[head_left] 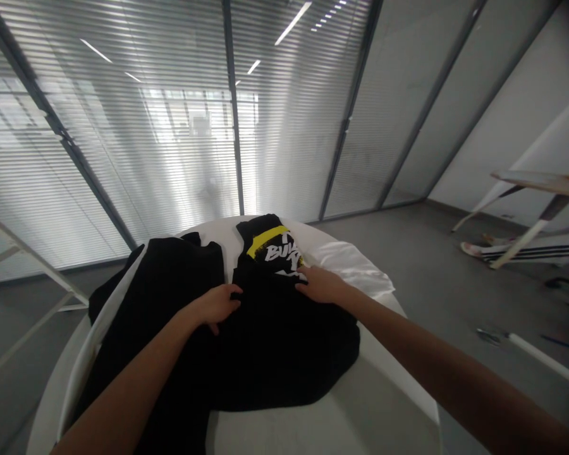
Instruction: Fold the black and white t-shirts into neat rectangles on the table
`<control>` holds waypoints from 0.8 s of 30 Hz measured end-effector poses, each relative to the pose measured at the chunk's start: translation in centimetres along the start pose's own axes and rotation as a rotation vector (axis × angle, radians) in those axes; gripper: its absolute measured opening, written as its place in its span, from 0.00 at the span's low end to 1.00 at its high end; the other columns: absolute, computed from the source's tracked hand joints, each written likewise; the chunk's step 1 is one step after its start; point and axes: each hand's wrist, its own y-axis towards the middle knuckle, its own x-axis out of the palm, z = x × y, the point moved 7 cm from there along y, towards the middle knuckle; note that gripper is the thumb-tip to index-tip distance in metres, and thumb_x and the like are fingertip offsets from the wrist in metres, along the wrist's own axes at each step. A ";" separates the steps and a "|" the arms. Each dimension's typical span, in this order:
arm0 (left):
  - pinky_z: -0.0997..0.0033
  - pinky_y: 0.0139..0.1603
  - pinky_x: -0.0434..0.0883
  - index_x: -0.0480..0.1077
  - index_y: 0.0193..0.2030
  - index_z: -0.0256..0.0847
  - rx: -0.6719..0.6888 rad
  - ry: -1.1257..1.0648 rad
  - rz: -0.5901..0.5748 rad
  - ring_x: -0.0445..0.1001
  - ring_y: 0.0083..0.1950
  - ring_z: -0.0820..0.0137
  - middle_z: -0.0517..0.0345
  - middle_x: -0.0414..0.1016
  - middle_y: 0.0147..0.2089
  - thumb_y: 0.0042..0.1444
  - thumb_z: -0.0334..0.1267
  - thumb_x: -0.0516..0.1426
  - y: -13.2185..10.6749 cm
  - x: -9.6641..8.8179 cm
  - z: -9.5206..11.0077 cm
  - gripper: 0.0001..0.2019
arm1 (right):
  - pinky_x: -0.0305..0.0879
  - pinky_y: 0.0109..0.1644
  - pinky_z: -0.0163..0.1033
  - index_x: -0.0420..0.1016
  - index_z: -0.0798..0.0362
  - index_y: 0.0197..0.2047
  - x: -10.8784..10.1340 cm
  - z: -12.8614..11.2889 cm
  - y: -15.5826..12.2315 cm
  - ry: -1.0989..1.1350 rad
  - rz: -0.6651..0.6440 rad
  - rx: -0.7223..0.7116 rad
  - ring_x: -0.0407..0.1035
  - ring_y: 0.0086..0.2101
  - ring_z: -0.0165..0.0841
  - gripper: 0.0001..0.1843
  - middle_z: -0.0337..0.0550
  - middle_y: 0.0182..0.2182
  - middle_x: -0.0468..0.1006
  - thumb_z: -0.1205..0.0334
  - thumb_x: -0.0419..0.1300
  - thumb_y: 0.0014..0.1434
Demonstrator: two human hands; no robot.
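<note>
A black T-shirt [284,341] with a yellow band and white lettering lies partly folded on a round white table [370,404]. Its printed part points toward the far edge. My left hand [218,306] has its fingers closed at the shirt's left side, by the fold. On the right, my right hand [325,284] pinches the cloth just below the print; its fingertips are partly hidden. Another black garment [171,284] spreads over the table's left side, under my left forearm, and I cannot tell its kind.
Shiny white fabric [358,268] lies at the table's right rim. Glass partitions with blinds [284,126] stand behind. A white metal frame [33,253] is at left. At right are a wooden-topped table [540,182], a person's striped trouser leg [540,253] and a white pole [545,360].
</note>
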 end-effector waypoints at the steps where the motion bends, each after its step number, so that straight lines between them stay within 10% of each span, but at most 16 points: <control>1: 0.72 0.20 0.74 0.60 0.64 0.45 0.004 0.003 -0.011 0.77 0.32 0.65 0.44 0.72 0.52 0.58 0.44 0.53 -0.2 0.0 0.1 0.27 | 0.64 0.51 0.45 0.69 0.52 0.59 0.1 -0.2 -0.9 -0.030 -0.016 -0.014 0.71 0.48 0.46 0.26 0.55 0.50 0.75 0.49 0.56 0.61; 8: 0.64 0.27 0.76 0.54 0.68 0.48 -0.003 0.196 -0.061 0.77 0.33 0.63 0.43 0.68 0.57 0.55 0.41 0.54 -1.5 1.0 0.3 0.33 | 0.64 0.48 0.50 0.65 0.47 0.62 0.8 -1.9 -6.2 -0.214 0.082 0.063 0.65 0.51 0.51 0.31 0.58 0.56 0.69 0.44 0.56 0.59; 14: 0.46 0.55 0.66 0.65 0.62 0.44 0.136 0.674 0.449 0.62 0.62 0.45 0.37 0.62 0.61 0.55 0.41 0.55 -4.0 0.5 4.4 0.26 | 0.50 0.60 0.61 0.61 0.47 0.66 1.8 -4.2 -9.9 -0.279 0.234 -0.007 0.52 0.61 0.56 0.31 0.57 0.65 0.58 0.48 0.54 0.61; 19: 0.47 0.67 0.52 0.59 0.67 0.49 0.430 0.649 0.173 0.50 0.71 0.51 0.44 0.55 0.70 0.58 0.55 0.52 -4.8 4.9 4.1 0.31 | 0.48 0.62 0.58 0.60 0.42 0.67 4.0 -5.3 -11.9 -0.192 0.189 -0.167 0.51 0.64 0.49 0.28 0.50 0.65 0.60 0.47 0.45 0.67; 24: 0.42 0.69 0.43 0.45 0.73 0.47 0.401 0.630 0.238 0.37 0.74 0.51 0.45 0.39 0.75 0.63 0.62 0.38 -5.7 7.3 2.2 0.36 | 0.53 0.60 0.55 0.58 0.41 0.68 4.0 -4.6 -12.1 -0.225 0.224 -0.230 0.53 0.63 0.47 0.27 0.48 0.65 0.60 0.46 0.43 0.68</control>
